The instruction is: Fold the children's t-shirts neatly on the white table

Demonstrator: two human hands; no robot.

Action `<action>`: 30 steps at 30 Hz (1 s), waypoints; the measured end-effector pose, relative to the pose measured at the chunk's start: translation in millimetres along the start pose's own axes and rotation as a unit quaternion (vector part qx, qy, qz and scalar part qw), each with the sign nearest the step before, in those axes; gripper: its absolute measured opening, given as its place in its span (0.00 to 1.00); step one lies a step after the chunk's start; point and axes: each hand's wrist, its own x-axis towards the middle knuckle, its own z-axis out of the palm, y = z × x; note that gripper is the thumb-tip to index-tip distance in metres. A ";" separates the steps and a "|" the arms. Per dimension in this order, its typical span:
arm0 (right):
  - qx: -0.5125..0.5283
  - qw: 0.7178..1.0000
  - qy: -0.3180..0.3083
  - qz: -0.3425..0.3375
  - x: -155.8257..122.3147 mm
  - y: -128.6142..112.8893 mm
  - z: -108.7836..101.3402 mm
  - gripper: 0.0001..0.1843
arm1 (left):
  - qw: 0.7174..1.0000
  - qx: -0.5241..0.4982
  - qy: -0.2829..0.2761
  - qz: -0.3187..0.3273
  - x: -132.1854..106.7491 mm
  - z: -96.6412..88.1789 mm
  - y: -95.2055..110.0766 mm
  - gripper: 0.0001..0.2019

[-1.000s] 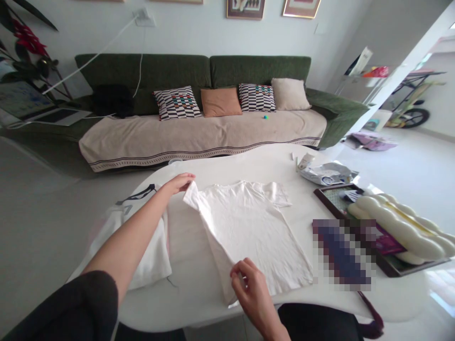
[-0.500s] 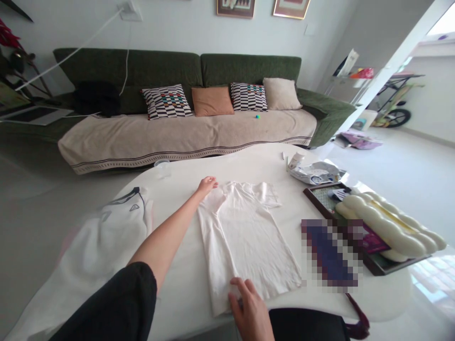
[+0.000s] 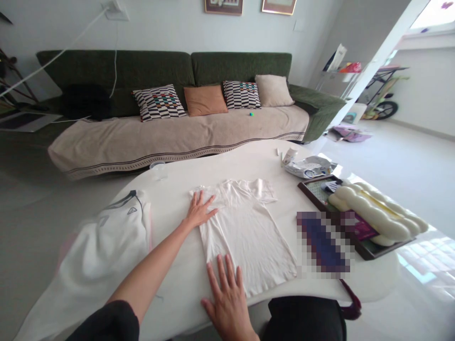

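Observation:
A pale T-shirt [image 3: 249, 232] lies spread on the white table [image 3: 170, 284], its neck and sleeves toward the sofa and its hem toward me. My left hand [image 3: 201, 209] rests flat near the left sleeve, fingers spread. On the lower left corner by the hem, my right hand [image 3: 227, 293] lies palm down with its fingers stretched out. Light wrinkles run across the shirt. Left of it, a white garment with a dark-edged collar [image 3: 117, 237] hangs partly over the table edge.
A dark-framed tray [image 3: 316, 199] holding a cream wavy object [image 3: 377, 213] stands on the right, beside a blurred-out dark item [image 3: 323, 244]. Behind the tray lies a crumpled silver packet [image 3: 309, 166]. A clear cup [image 3: 158, 170] stands at the far left edge. Beyond is a green sofa [image 3: 241, 65].
My left hand has come down flat on the sleeve area, which now lies spread out to the left. My right hand has opened from curled fingers and flattened onto the hem corner.

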 end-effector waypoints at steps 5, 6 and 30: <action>0.061 0.994 -0.081 -0.051 -18.6 -9.2 0.8 0.42 | 0.998 0.009 -0.027 -0.051 17.3 -9.0 3.0 0.31; 0.086 0.989 -0.098 -0.066 -20.6 -6.2 -4.2 0.39 | 0.998 0.000 -0.015 -0.064 17.4 -8.5 8.2 0.29; 0.043 0.965 0.195 0.168 -17.6 144.8 -78.8 0.05 | 0.902 -0.399 0.101 -0.132 68.6 74.1 167.9 0.03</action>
